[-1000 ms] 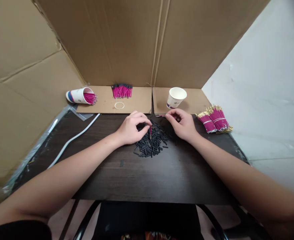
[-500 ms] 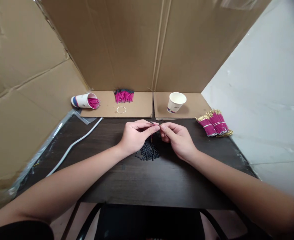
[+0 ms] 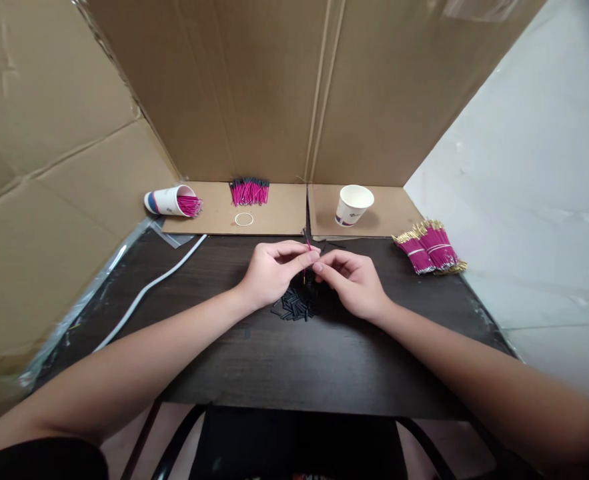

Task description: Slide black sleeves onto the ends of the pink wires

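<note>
My left hand pinches a short pink wire between thumb and fingers. The wire stands nearly upright, with a dark upper end above the fingers and a gold tip below them. My right hand is closed in a pinch right beside it, its fingertips meeting the left ones; whatever those fingers hold is hidden. On the dark table under both hands lies a pile of short black tubes, partly covered by the right fingers. A few more black tubes lie just beyond the hands.
A tipped paper cup with pink wires lies back left, near a row of black-ended pink wires and a rubber band. An upright paper cup stands back right. Banded wire bundles lie right; a grey cable runs left.
The dark end of the wire now points up above my left fingers, where before it was tilted and mostly hidden. My right hand has shifted slightly left and down, its fingers bent differently.
</note>
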`<state>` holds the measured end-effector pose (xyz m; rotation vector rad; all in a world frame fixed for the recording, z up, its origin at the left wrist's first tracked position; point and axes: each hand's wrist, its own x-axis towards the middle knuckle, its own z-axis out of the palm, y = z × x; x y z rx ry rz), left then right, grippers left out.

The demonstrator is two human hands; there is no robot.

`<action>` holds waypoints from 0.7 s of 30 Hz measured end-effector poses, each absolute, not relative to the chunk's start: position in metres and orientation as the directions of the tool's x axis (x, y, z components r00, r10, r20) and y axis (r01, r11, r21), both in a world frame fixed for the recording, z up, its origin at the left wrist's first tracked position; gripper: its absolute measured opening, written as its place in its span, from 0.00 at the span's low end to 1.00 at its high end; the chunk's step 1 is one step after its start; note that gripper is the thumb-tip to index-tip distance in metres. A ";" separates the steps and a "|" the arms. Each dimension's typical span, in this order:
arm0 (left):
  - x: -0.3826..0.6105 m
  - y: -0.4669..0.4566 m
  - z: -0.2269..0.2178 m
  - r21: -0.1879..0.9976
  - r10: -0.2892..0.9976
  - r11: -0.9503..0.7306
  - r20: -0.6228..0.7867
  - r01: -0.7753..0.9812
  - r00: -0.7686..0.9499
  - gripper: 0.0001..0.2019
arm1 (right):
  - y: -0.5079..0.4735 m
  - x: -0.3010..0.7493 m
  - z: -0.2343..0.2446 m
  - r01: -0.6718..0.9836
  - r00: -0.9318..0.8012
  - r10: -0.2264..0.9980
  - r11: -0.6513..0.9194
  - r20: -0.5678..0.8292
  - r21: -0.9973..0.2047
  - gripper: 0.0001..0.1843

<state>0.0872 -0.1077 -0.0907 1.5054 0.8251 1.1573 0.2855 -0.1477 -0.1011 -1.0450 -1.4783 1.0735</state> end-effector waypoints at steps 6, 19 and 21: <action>0.088 -0.111 -0.095 0.940 0.911 -0.341 0.329 0.008 0.248 0.11 | -0.148 0.287 -0.102 0.124 -0.161 0.966 0.222 0.201 -0.967 0.22; 0.074 -0.077 -0.102 0.981 0.958 -0.186 0.192 -0.047 0.212 0.16 | -0.133 0.306 -0.108 0.500 -0.504 0.697 0.717 0.510 -0.486 0.13; 0.074 -0.074 -0.105 0.982 0.959 -0.183 0.189 -0.046 0.211 0.16 | -0.132 0.306 -0.111 0.511 -0.559 0.674 0.739 0.482 -0.439 0.14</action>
